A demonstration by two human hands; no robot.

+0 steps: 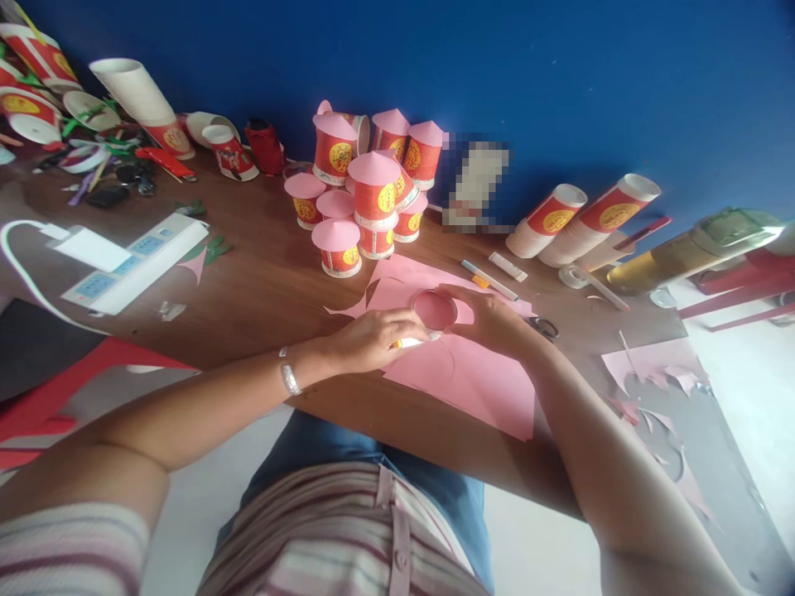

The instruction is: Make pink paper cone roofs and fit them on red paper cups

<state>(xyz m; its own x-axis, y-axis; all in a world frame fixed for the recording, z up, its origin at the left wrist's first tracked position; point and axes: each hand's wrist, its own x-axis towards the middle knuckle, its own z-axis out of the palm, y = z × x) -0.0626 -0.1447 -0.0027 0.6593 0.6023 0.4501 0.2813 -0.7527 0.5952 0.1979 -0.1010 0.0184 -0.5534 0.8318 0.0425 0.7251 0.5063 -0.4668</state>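
A thin round ring (435, 310) lies on the pink paper (478, 385), with pink showing through its middle. My right hand (488, 316) curves around the ring's right side, its fingers closed on the rim. My left hand (373, 338) is closed around a white pen (415, 340) with a yellow-orange part, just below the ring. A faint curved line shows on the paper below. Behind stand several red paper cups with pink cone tops, one cup (375, 194) raised on another. A blue-and-white pen (489, 280) and scissors (545, 329) lie beyond my right hand.
A white power strip (140, 261) with a plugged-in adapter sits at left. Stacked paper cups (552, 222) stand against the blue wall, near a glue stick (508, 266) and tape roll (572, 276). Pink scraps (652, 360) lie at right; a cluttered pile fills the far left.
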